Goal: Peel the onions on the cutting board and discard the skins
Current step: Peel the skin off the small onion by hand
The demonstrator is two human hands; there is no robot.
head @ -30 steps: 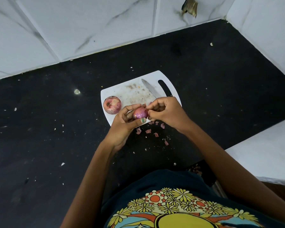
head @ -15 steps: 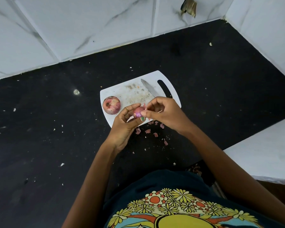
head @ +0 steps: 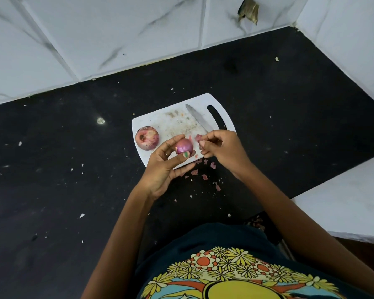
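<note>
Onions are mid-peel at a black bench (head: 73, 190), seen from above a person in a dark shirt (head: 225, 266) printed with yellow and orange flowers. Nearest the body, pink scraps of skin (head: 204, 177) lie scattered on the bench just off the near edge of a white cutting board (head: 173, 121). Above that edge the left hand (head: 162, 169) holds a small purple onion (head: 184, 146) between its thumb and curled fingers, a ring on one finger and a green-painted nail on the thumb. Just beside it, the right hand (head: 222, 151) pinches a small pink piece of skin (head: 198, 137) at its fingertips, apart from the onion; its other fingers are curled, and whether they hold more scraps is hard to tell. On the left side of the board sits a second onion (head: 147, 138), larger and pale, with its papery skin on. A knife (head: 198, 120) lies on the board beyond the right hand, blade pointing away, next to the board's slot handle. White flecks dot the bench all round. Farther back, white marble-patterned tiles (head: 138, 29) rise behind the bench and along its right side, one with a chipped, brownish hole (head: 248, 10).
</note>
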